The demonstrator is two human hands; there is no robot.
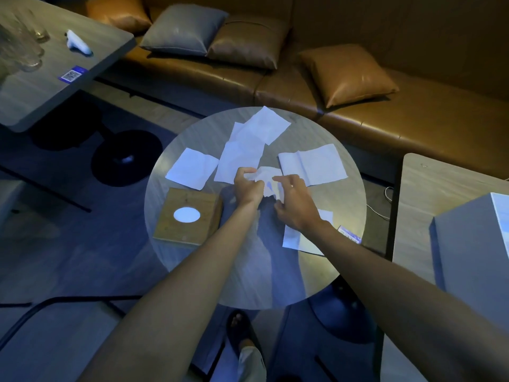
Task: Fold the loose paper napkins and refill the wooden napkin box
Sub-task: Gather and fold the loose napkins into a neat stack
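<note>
- The wooden napkin box (192,232) sits at the left edge of the round desk (248,274). White shows through its one oval opening, so it holds some paper, but I cannot tell how full it is.
- Just beyond the box, and apart from it, lies the left napkin (192,172), a flat square.
- Towards the middle the centre napkin (238,161) lies flat, and the far napkin (265,124) overlaps its far end. A strip of white between them may be one more sheet; I cannot tell.
- The left hand (246,187) has its fingers clamped on the crumpled napkin (265,177), the sheet in work, at the desk's middle.
- The right hand (294,206) takes the same sheet's other side between forefinger and thumb, with the other fingers loosely apart.
- To the right the wide napkin (312,165) lies opened out and creased.
- The near napkin (296,239) lies partly under the right forearm, with a small blue card (349,234) just beside it.
- Count: one box, five napkins lying flat for certain, one in the hands, and perhaps a seventh.
- Progress, as I judge it: early. The crumpled sheet is only being smoothed, no folded stack waits by the box, and all the loose sheets have yet to go in.
</note>
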